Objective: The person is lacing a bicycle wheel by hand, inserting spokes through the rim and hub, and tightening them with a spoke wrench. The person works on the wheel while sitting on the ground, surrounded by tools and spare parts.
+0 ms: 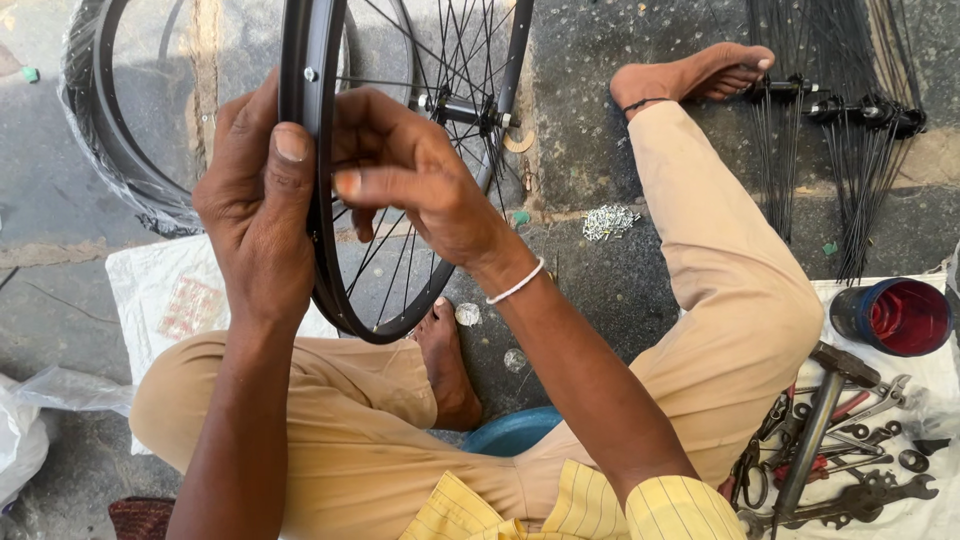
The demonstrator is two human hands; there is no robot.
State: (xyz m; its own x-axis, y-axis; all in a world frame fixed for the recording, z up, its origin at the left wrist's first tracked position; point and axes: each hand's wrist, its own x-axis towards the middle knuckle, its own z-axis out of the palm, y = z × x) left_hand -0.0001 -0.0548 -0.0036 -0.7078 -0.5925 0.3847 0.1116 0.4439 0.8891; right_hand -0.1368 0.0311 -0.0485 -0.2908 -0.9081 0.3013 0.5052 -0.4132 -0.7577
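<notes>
Grey pavement point(620, 290) lies under the seated person, with a hammer point(815, 420) and wrenches point(860, 495) on a white cloth point(935, 375) close by. Left hand point(255, 215) clasps the black wheel rim point(322, 250), held upright; right hand point(415, 175) pinches among its spokes point(395, 270). Farther off lie loose spokes point(860, 170) and a tyre point(110, 150).

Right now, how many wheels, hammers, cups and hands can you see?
Wheel rims: 2, the black rim in the hands and a wrapped rim on the ground
Hammers: 1
Red cups: 1
Hands: 2, left hand and right hand
Total: 6
</notes>
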